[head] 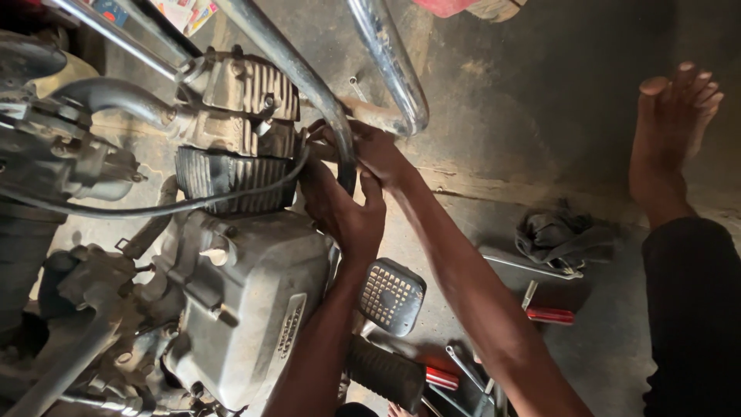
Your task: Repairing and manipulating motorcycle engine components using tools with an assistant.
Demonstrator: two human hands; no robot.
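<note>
A dusty grey concrete floor [540, 85] fills the background, dim toward the top right corner, with a pale seam running across it behind the arms. At the top edge, left of centre, lie some flat printed packets or papers [185, 11] in bright yellow, blue and red, mostly cut off by the frame; their shape cannot be told fully. A red object [444, 6] pokes in at the top edge further right.

A motorcycle engine [239, 301] takes up the left half: a grey side cover low down, a finned cylinder [231, 123] above it, a black cable [154, 207] looping across the fins, and a chrome guard bar [390, 62] curving down from the top. A dark frame tube [309, 85] runs down in front of the cylinder.

The left hand [343, 205] is closed around the lower end of this tube, fingers wrapped tight beside the fins. The right hand [378, 150] grips the same tube just above, thumb and fingers curled, the two hands touching.

Below the left wrist sits a square grid-patterned foot pedal [392, 295] and a black rubber footpeg [386, 374]. On the floor to the right lie a crumpled dark rag [559, 232], a metal rod [529, 266], red-handled tools [549, 315] and wrenches [467, 371]. A bare foot [671, 139] and dark trouser leg [695, 309] rest at the right edge.
</note>
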